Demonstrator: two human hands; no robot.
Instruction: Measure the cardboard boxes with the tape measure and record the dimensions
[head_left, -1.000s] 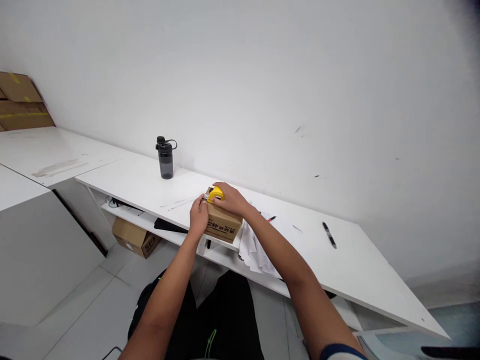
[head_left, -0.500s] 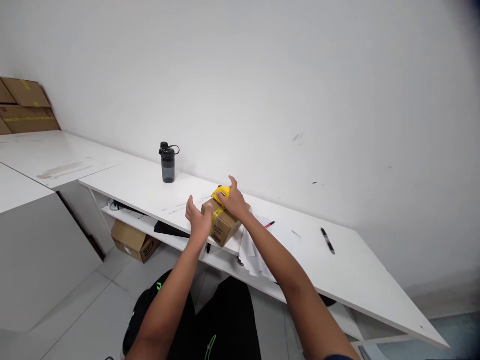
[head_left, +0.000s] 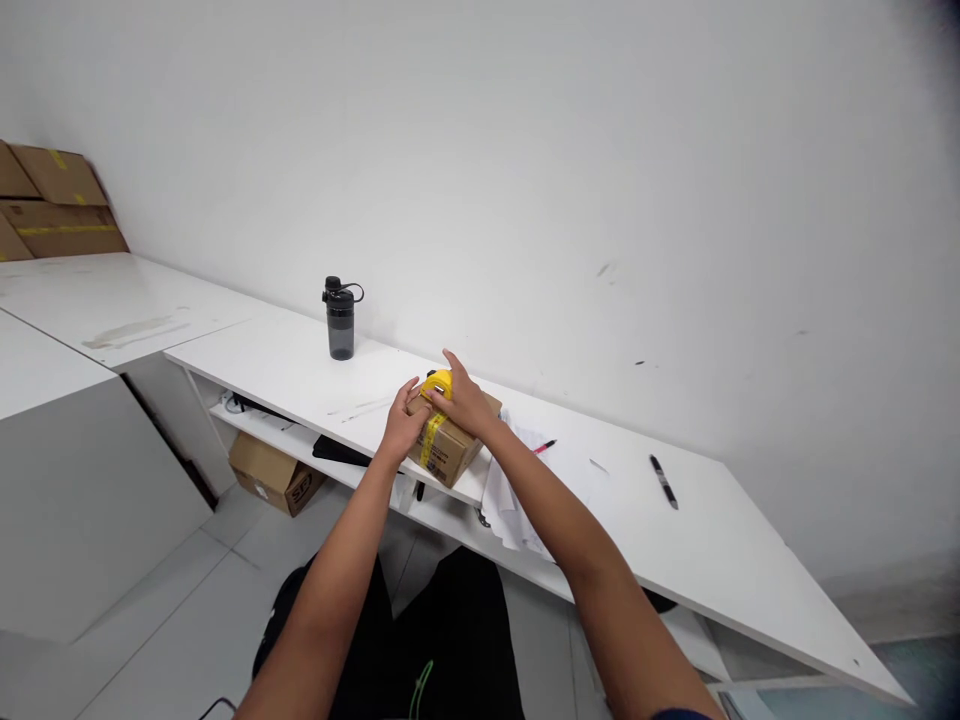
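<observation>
A small cardboard box with a yellow tape strip across it rests at the front edge of the white desk. On its far top edge is what looks like a roll of yellow tape. My right hand grips the roll, its thumb across the near side and the index finger raised. Curled at the box's left end, my left hand has its thumb on the cardboard and its fingertips close beside the roll. Whether it also pinches the tape is hidden.
A dark water bottle stands behind and left. Right of the box lie paper sheets, a red pen and a black pen. Another cardboard box is below the shelf; boxes are stacked far left.
My left hand has moved right and up, from apart and open to curled against the box beside the yellow roll. My right hand still holds the roll, slightly further left.
</observation>
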